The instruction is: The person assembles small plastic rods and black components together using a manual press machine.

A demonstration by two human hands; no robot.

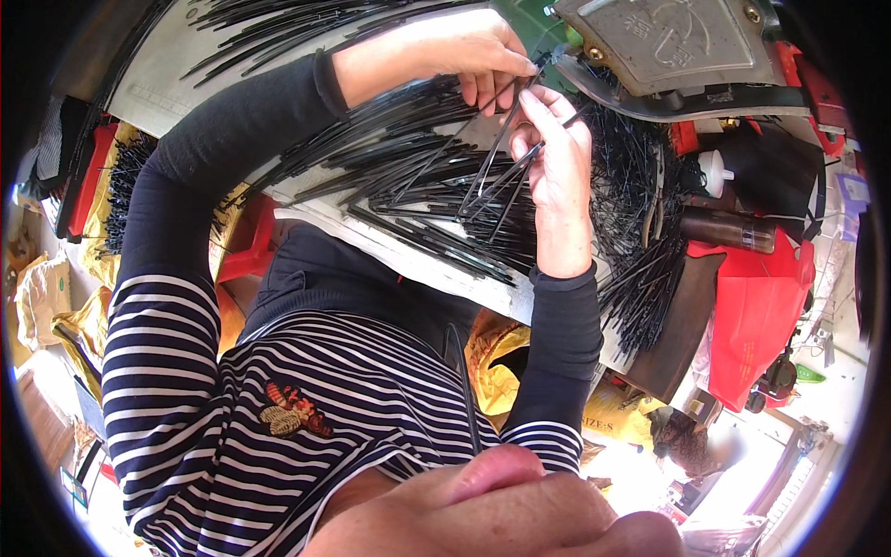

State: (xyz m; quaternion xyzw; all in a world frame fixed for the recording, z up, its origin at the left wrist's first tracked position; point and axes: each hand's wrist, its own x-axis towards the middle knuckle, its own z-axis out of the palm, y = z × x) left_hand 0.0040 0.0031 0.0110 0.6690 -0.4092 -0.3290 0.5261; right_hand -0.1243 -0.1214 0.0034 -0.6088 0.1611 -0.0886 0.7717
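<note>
My left hand (469,48) reaches over the worktop from the left, thumb and fingers pinched together beside the machine's green base. Close below it, my right hand (557,144) is closed on several thin black strips (506,174), which slant down to the left out of its fingers. The fingertips of both hands almost meet at the strips' upper ends. What sits exactly between the left fingertips is too small to make out. Under both hands lies a wide spread of loose black strips (399,176), pointing mostly left.
A machine with a grey metal plate (664,42) stands at the upper right. Beside it is a tangled heap of black pieces (640,176). Farther right are a dark bottle (729,229) and a red bag (761,316). More long strips (269,32) lie at the far left of the worktop (153,93).
</note>
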